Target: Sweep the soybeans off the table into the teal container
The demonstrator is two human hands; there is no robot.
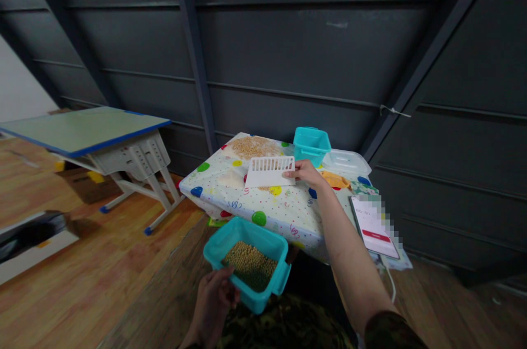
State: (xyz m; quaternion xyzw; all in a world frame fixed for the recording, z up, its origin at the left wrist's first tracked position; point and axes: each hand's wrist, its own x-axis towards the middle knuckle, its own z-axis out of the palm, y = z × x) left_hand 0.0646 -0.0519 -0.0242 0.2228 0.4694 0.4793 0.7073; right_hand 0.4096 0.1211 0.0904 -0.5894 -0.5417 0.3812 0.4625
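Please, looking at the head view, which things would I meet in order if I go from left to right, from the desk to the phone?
Green-topped desk → left hand → white slotted plate → right hand → clear lid → phone.

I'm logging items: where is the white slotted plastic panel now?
Head view, centre: the panel is in the right hand, over the balloon-print tablecloth, left of the rear turquoise plastic box.
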